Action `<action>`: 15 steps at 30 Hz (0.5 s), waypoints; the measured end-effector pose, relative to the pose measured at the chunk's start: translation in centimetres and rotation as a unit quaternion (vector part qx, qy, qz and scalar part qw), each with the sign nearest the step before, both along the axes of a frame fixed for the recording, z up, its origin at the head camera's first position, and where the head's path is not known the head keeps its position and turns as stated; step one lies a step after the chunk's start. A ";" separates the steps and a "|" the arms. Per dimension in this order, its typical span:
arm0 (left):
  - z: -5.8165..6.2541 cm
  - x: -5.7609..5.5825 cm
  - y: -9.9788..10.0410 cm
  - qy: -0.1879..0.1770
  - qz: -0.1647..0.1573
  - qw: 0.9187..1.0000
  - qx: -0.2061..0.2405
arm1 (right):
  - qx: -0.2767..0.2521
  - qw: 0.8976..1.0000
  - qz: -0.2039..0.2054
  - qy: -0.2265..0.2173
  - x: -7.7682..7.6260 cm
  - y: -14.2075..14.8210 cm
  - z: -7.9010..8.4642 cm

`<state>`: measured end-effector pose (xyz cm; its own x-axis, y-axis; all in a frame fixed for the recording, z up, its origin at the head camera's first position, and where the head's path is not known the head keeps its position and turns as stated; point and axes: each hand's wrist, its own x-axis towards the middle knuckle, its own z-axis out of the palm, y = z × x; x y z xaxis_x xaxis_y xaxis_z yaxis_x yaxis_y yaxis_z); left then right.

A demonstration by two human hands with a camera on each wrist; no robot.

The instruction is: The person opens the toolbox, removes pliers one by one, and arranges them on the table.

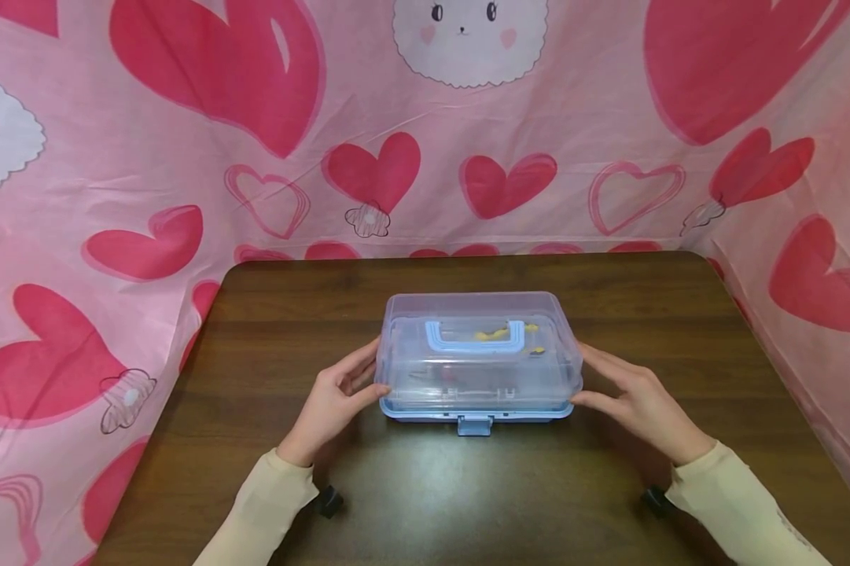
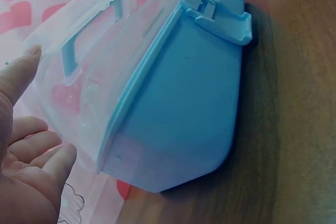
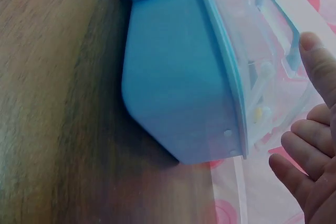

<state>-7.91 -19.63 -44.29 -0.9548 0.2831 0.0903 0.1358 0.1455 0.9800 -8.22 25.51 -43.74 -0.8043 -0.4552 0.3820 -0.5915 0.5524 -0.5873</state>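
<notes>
A storage box with a clear lid and a light blue base sits on the table. Its lid is down, and a blue handle lies on top. At the front, the blue latch sticks outward. My left hand is at the left end of the box, thumb by the front corner. At the opposite end is my right hand, placed likewise. In both wrist views the fingers look extended or loosely bent beside the lid, not wrapped around it. Small yellow things show dimly through the plastic.
The box stands near the middle of a dark wooden table. Behind the table and along its sides hangs a pink cloth with red hearts. A small black piece shows below each wrist.
</notes>
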 end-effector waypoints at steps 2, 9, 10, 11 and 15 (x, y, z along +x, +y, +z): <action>0.3 0.0 0.0 -0.001 -0.003 1.000 0.005 | -0.007 1.000 -0.006 0.003 0.0 0.0 0.1; 1.2 -0.4 -0.2 0.000 -0.015 1.000 -0.006 | -0.036 0.999 -0.015 -0.009 -0.5 -0.1 0.7; 1.3 -0.5 -0.2 0.002 -0.016 1.000 -0.012 | -0.039 0.999 -0.017 -0.014 -0.5 -0.1 0.8; 1.4 -0.5 -0.2 0.003 -0.017 1.000 -0.018 | -0.040 0.999 -0.018 -0.018 -0.5 -0.1 0.9; 1.8 -0.7 -0.4 0.000 -0.022 0.999 -0.031 | -0.046 0.998 -0.025 -0.029 -0.6 0.0 1.0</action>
<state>-8.62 -19.98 -42.52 -0.9413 0.3297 0.0720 0.1442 0.2001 0.9691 -8.86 25.46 -42.75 -0.8469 -0.3793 0.3727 -0.5284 0.5224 -0.6692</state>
